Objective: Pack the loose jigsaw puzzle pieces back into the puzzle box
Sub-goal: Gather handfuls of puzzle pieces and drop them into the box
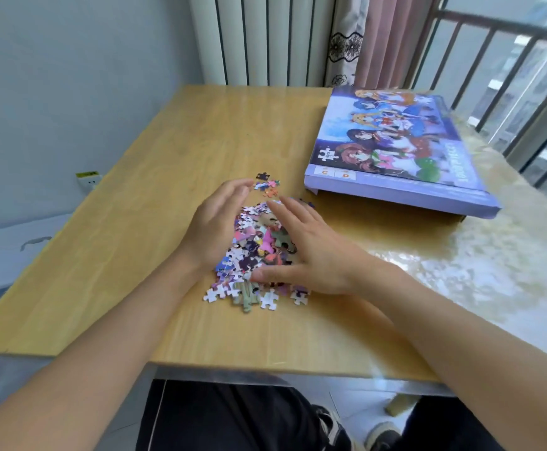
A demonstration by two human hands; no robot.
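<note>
on the wooden surface (135, 190) by a window, the left hand (215, 222) and right hand (311, 252), fingers straight, cup the pile of puzzle pieces (259, 252) near the front edge. the puzzle box (395, 148), at the far right, looks closed; nothing seems packed yet.

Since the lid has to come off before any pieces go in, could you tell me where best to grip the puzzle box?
I would take the puzzle box by its near right corner, coming from the front. That corner sticks out past the table edge and seems slightly raised, so fingers could probably slip under the lid's rim there.
</note>
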